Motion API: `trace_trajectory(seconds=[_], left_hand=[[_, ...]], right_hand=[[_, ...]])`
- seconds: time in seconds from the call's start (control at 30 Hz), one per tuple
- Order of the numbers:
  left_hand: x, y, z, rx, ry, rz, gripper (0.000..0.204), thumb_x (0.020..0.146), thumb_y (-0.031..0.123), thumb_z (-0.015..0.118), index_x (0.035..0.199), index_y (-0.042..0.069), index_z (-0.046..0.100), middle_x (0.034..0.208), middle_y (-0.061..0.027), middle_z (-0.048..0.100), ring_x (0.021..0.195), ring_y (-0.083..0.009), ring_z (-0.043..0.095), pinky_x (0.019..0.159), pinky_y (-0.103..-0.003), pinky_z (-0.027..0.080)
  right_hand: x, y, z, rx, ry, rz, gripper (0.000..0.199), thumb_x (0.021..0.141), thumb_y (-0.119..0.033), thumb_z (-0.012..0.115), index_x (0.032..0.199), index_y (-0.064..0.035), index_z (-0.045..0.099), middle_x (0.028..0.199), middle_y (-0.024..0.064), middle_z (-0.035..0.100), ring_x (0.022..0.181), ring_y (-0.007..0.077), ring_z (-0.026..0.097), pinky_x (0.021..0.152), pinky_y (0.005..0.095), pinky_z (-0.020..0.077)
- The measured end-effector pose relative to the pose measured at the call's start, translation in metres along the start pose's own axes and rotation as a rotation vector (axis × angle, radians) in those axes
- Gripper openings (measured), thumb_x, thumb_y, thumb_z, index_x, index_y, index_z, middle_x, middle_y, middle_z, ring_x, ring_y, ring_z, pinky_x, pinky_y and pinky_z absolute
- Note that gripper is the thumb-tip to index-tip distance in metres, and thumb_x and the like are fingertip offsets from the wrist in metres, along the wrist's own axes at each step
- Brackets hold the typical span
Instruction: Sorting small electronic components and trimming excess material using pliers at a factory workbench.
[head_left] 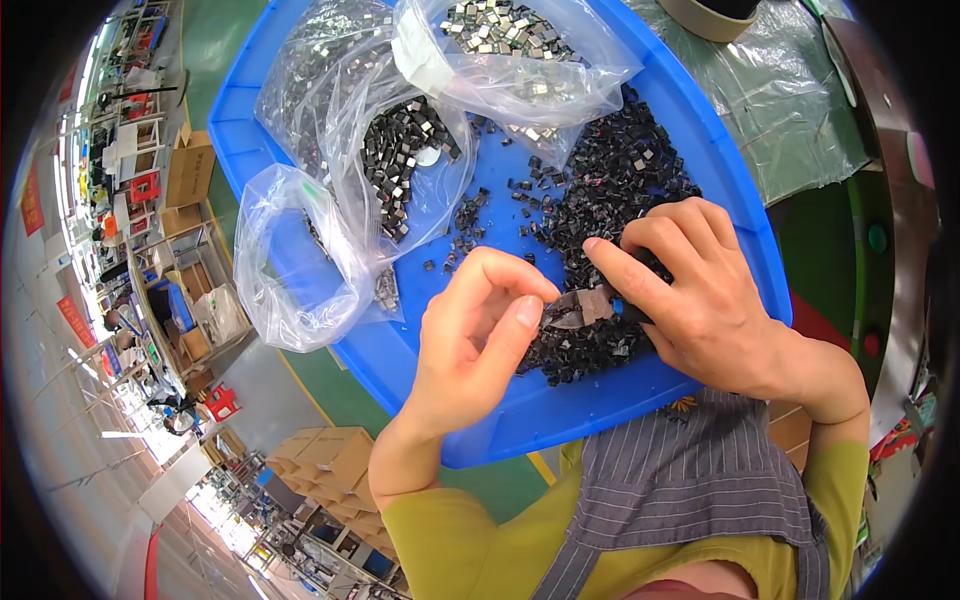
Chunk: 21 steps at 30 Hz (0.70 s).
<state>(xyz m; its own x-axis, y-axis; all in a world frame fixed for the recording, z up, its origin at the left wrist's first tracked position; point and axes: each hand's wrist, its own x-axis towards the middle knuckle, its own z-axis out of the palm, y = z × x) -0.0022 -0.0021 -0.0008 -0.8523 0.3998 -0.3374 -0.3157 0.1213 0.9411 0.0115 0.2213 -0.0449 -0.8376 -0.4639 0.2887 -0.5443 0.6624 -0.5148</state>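
Both hands meet above the blue tray point(700, 130): right hand point(700, 290) pinches a grey strip point(585, 307); left hand point(480, 330), fingers curled, touches its end.

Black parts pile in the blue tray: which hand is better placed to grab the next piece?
Likely right. The right hand rests on the black parts pile, fingers in it. The left hand is beside the pile over the blue tray, fingertips pinched together.

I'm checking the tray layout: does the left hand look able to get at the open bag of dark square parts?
Probably yes. The left hand hovers over the blue tray, and the open bag of dark square parts lies just beyond it with nothing between.
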Motion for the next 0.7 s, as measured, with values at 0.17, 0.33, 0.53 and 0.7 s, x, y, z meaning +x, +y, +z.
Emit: trace_trajectory(seconds=[0.17, 0.33, 0.53, 0.7], left_hand=[[-0.0012, 0.0007, 0.0013, 0.023, 0.023, 0.007, 0.008, 0.1, 0.003, 0.05, 0.106, 0.0, 0.054, 0.079, 0.0028, 0.051, 0.064, -0.0007, 0.041, 0.056, -0.02, 0.03], [-0.0008, -0.0008, 0.0028, 0.016, 0.034, 0.025, 0.008, 0.1, 0.003, 0.05, 0.107, 0.0, 0.054, 0.077, 0.0028, 0.051, 0.064, -0.0006, 0.04, 0.055, -0.02, 0.03], [-0.0026, -0.0007, 0.0026, 0.065, 0.042, 0.054, 0.009, 0.099, 0.002, 0.05, 0.107, 0.0, 0.054, 0.077, 0.002, 0.052, 0.064, -0.0009, 0.043, 0.055, -0.02, 0.033], [-0.0004, -0.0014, 0.0013, 0.102, 0.029, 0.052, 0.009, 0.099, 0.001, 0.05, 0.107, -0.001, 0.054, 0.078, 0.0013, 0.053, 0.065, -0.0012, 0.046, 0.057, -0.02, 0.036]], right_hand=[[-0.0004, -0.0006, 0.0007, 0.015, 0.008, -0.001, 0.053, 0.065, 0.001, 0.067, 0.118, -0.0058, 0.063, 0.098, 0.0095, 0.054, 0.093, 0.03, 0.054, 0.082, 0.0443, 0.0419], [0.0001, -0.0004, -0.0002, 0.004, 0.018, 0.001, 0.048, 0.069, -0.004, 0.067, 0.117, -0.007, 0.062, 0.097, 0.0092, 0.055, 0.093, 0.0291, 0.055, 0.084, 0.0436, 0.0421], [0.0004, -0.002, -0.0014, -0.026, 0.005, 0.003, 0.042, 0.073, -0.009, 0.066, 0.115, -0.0083, 0.061, 0.095, 0.009, 0.055, 0.092, 0.0283, 0.056, 0.085, 0.0427, 0.0423], [-0.0006, -0.0009, -0.0003, -0.018, 0.0, 0.0, 0.042, 0.073, -0.009, 0.066, 0.115, -0.0082, 0.061, 0.094, 0.0087, 0.054, 0.092, 0.0281, 0.055, 0.085, 0.0427, 0.0422]])
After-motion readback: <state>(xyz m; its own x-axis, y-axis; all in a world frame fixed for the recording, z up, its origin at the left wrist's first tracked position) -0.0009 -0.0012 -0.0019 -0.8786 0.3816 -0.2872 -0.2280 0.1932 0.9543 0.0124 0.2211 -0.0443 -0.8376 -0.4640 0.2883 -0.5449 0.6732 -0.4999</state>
